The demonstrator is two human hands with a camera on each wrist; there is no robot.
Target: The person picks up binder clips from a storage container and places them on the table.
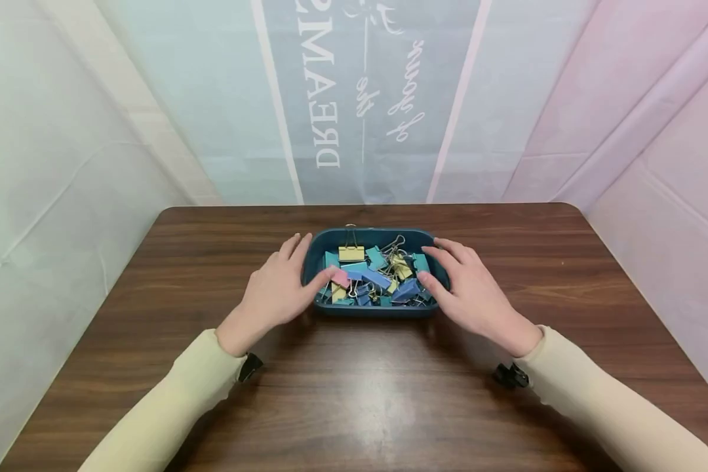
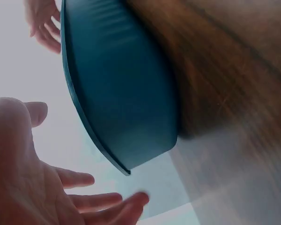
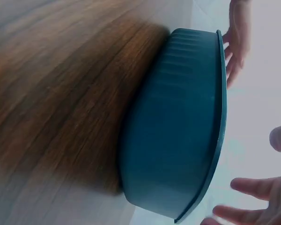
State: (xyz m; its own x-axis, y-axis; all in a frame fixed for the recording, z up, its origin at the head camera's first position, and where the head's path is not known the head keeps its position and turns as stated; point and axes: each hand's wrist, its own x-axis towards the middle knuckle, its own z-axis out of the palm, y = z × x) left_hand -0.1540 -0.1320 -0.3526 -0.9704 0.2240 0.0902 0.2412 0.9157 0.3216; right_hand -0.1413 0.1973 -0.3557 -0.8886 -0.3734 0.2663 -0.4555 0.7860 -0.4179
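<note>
Blue tub (image 1: 379, 313) of clips (image 1: 377, 278) btwn loose, ungripping fingers (image 1: 455, 248) of L hand (image 1: 280, 283) & R hand (image 1: 475, 291); might tip, spill if bumped.

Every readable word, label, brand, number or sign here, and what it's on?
"DREAM": backdrop, sideways; a further letter is cut off by the picture's edge.
"the": backdrop, apparently, in script.
Other backdrop script: too unclear to read.
Clips, tray: none readable.
</note>
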